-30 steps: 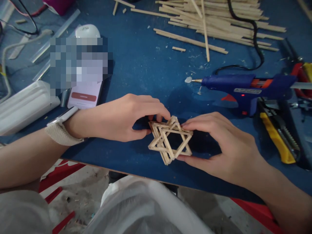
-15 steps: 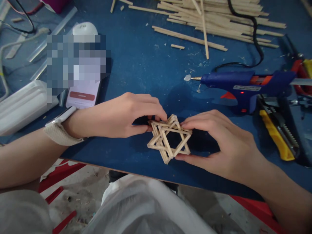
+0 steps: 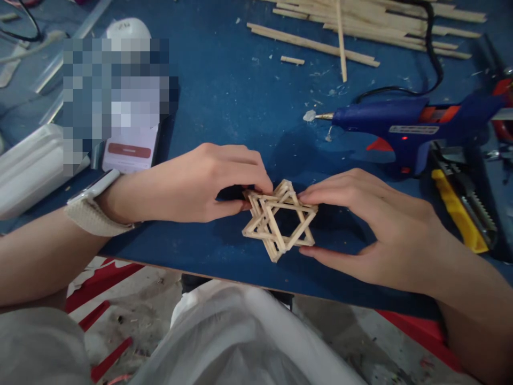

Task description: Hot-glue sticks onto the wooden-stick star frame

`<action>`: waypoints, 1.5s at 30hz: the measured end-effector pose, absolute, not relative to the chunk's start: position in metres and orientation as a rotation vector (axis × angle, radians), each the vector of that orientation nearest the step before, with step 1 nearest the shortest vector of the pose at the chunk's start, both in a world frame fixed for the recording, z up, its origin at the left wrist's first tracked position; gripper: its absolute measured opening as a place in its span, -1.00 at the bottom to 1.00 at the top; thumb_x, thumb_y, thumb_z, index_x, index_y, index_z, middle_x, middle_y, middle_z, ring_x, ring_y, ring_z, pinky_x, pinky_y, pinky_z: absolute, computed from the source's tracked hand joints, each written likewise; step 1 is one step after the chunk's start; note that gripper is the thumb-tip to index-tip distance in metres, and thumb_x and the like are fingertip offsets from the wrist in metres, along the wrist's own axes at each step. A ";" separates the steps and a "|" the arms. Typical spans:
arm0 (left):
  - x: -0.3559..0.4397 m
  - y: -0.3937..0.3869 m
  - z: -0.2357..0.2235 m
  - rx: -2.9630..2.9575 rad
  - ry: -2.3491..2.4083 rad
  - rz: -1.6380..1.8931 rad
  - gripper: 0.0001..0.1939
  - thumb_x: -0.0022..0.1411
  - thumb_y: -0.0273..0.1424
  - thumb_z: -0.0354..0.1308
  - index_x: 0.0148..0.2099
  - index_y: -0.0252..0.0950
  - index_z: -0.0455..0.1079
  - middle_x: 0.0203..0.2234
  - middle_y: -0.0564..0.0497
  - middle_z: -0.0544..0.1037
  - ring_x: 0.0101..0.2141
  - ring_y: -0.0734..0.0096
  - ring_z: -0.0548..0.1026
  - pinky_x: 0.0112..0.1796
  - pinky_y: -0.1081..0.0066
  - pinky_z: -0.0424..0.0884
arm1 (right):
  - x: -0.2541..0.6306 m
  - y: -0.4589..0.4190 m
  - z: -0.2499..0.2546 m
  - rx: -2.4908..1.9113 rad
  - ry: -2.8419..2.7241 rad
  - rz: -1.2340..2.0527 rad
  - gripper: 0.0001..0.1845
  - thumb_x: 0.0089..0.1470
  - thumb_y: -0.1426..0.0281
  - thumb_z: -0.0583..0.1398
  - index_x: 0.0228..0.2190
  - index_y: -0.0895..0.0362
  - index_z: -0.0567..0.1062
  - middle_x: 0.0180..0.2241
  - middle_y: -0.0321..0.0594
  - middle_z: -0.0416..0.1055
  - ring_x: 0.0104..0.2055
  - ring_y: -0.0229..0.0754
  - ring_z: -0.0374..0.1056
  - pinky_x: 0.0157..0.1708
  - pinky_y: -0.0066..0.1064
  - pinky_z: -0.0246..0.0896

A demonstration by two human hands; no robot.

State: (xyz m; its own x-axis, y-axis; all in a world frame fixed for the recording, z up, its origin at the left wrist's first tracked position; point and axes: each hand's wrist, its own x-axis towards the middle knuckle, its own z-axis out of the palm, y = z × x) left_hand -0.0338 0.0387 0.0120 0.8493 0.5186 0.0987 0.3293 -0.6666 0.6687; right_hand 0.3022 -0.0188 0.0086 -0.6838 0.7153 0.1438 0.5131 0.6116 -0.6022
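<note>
**Inspector A:** Count, please.

**Inspector B:** One stick star (image 3: 278, 219), a six-pointed frame of thin wooden strips, on the blue table (image 3: 224, 96) near its near edge. One blue glue gun (image 3: 401, 128) lies to the far right, nozzle pointing left. One yellow utility knife (image 3: 457, 216) lies just near of it. One phone (image 3: 130, 152) sits to the far left (its upper part is blurred). A heap of loose wooden sticks (image 3: 360, 27) lies along the far edge; too many overlap to count.

**Inspector A:** Hands?

**Inspector B:** Two. The left hand (image 3: 200, 182) pinches the star's far-left point, fingers curled close over the thumb. The right hand (image 3: 380, 224) spans the star's right side, fingers on the far-right point, thumb under the near-right point, half spread.
</note>
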 end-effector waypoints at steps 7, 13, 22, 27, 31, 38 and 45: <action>-0.034 0.038 0.012 2.357 0.610 0.371 -0.76 0.68 -0.47 0.20 0.18 -0.14 0.66 0.11 -0.09 0.80 0.05 0.27 0.77 0.12 0.35 0.63 | 0.304 -0.021 0.010 -1.007 -2.460 0.750 -0.47 0.44 0.30 0.48 0.31 -0.29 0.53 0.21 -0.36 0.74 0.17 0.13 0.74 0.22 0.11 0.80; -0.033 0.037 0.010 2.362 0.616 0.380 -0.73 0.65 -0.51 0.21 0.19 -0.12 0.68 0.11 -0.07 0.80 0.07 0.27 0.77 0.15 0.36 0.63 | 0.305 -0.021 0.010 -1.018 -2.482 0.744 -0.47 0.44 0.32 0.50 0.30 -0.24 0.53 0.20 -0.35 0.74 0.18 0.08 0.72 0.25 0.05 0.76; -0.038 0.039 0.011 2.336 0.606 0.381 -0.66 0.62 -0.53 0.23 0.29 -0.15 0.65 0.15 -0.12 0.80 0.12 0.24 0.79 0.15 0.37 0.64 | 0.304 -0.020 0.006 -1.017 -2.451 0.734 -0.47 0.42 0.27 0.52 0.28 -0.14 0.50 0.16 -0.24 0.73 0.15 0.11 0.73 0.18 -0.02 0.80; -0.036 0.039 0.012 2.315 0.635 0.379 -0.63 0.62 -0.54 0.22 0.33 -0.14 0.61 0.16 -0.11 0.82 0.11 0.22 0.80 0.14 0.32 0.66 | 0.306 -0.019 0.003 -1.022 -2.407 0.753 -0.43 0.41 0.11 0.51 0.30 -0.10 0.54 0.08 -0.19 0.73 0.05 0.14 0.75 0.02 -0.01 0.86; -0.036 0.038 0.011 2.331 0.649 0.388 -0.66 0.64 -0.56 0.22 0.30 -0.14 0.60 0.12 -0.09 0.82 0.09 0.29 0.80 0.11 0.39 0.64 | 0.307 -0.021 0.006 -1.049 -2.446 0.711 -0.49 0.46 0.19 0.47 0.31 -0.10 0.52 0.12 -0.16 0.73 0.09 0.14 0.75 0.05 -0.04 0.86; -0.038 0.038 0.011 2.323 0.656 0.384 -0.69 0.65 -0.56 0.26 0.29 -0.19 0.64 0.13 -0.10 0.82 0.02 0.35 0.81 0.05 0.48 0.58 | 0.305 -0.019 0.006 -0.944 -2.443 0.693 -0.46 0.39 0.25 0.53 0.28 -0.03 0.55 0.07 -0.14 0.75 0.06 0.11 0.75 0.00 -0.09 0.84; -0.037 0.038 0.014 2.338 0.638 0.375 -0.68 0.61 -0.60 0.25 0.26 -0.20 0.64 0.11 -0.07 0.81 -0.01 0.41 0.79 0.01 0.51 0.56 | 0.305 -0.020 0.010 -0.962 -2.478 0.619 -0.45 0.38 0.30 0.48 0.31 -0.08 0.53 0.13 -0.19 0.76 0.12 0.14 0.76 0.09 0.01 0.81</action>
State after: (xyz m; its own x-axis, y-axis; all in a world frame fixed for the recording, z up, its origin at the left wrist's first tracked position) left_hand -0.0371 0.0376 0.0138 0.8387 0.5365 0.0931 0.3420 -0.6520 0.6767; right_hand 0.3048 -0.0197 0.0102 -0.6782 0.7040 0.2106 0.5224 0.6634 -0.5357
